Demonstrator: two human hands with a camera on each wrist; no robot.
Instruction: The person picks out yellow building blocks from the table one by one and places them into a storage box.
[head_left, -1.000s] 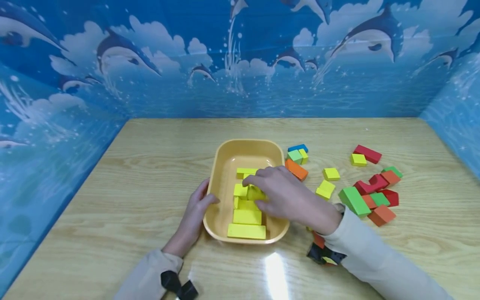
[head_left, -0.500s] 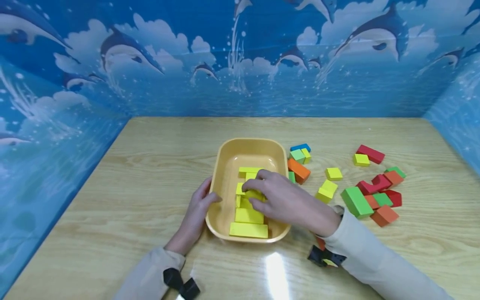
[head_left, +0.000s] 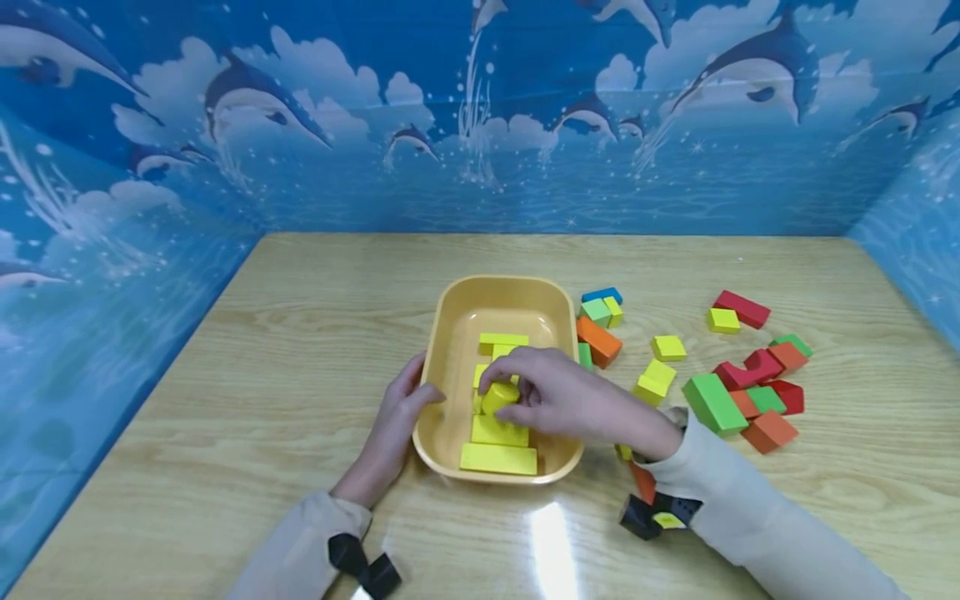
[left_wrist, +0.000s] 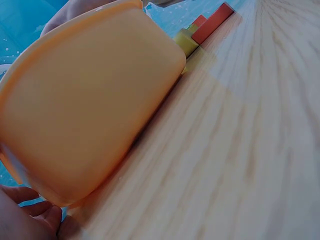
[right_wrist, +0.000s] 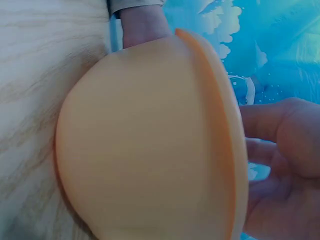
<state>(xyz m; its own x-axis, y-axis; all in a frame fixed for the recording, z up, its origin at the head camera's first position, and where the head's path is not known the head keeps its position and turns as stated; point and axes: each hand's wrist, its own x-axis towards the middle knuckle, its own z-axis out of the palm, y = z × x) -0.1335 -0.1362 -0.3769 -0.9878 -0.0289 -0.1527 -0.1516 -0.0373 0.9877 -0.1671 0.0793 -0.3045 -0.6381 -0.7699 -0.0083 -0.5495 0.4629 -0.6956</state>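
A yellow-orange plastic tub (head_left: 459, 321) stands on the wooden table, with several yellow blocks (head_left: 498, 458) laid in a column inside. On its left side my left hand (head_left: 395, 421) grips the wall, thumb over the rim and fingers outside. The left wrist view shows those fingers (left_wrist: 30, 215) at the tub's outer corner. My right hand (head_left: 558, 392) is over the tub and pinches a yellow cylinder block (head_left: 500, 398) between thumb and fingers, above the other yellow blocks. In the right wrist view the tub wall (right_wrist: 140, 135) hides the cylinder and the fingertips.
Right of the tub lie an orange block (head_left: 598, 342), a blue block (head_left: 602, 294) and loose yellow blocks (head_left: 668, 348). Farther right is a pile of green (head_left: 712, 404), red (head_left: 738, 308) and orange blocks. A dolphin-print sheet (head_left: 480, 167) walls the table's back and sides.
My right hand has lifted slightly and turned, and the yellow cylinder block now shows between its fingers. The left hand keeps its grip on the tub.
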